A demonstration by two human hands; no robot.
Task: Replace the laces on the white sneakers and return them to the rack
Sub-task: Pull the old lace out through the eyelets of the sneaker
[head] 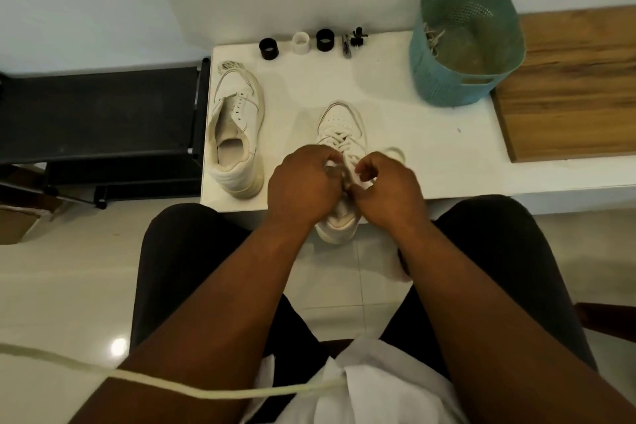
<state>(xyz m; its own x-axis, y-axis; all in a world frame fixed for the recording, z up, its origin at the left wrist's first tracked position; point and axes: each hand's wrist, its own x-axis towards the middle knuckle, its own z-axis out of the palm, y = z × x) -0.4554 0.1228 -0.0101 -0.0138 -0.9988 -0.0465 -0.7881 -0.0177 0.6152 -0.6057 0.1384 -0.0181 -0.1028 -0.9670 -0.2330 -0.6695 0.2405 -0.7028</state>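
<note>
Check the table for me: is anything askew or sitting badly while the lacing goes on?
Yes. The sneaker being laced overhangs the table's near edge, heel past it, held in place by both hands gripping its lace. The other sneaker has empty eyelets, with a loose lace bundled at its toe.

Probably a home, in a room with plain walls. A glossy tiled floor [69, 286], a black shoe rack [99, 113] and a white low table [395, 134] suggest it.

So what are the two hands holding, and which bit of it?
Both the left hand and the right hand pinch the white lace near its loose ends, above the top eyelets of the sneaker on the table's edge.
</note>
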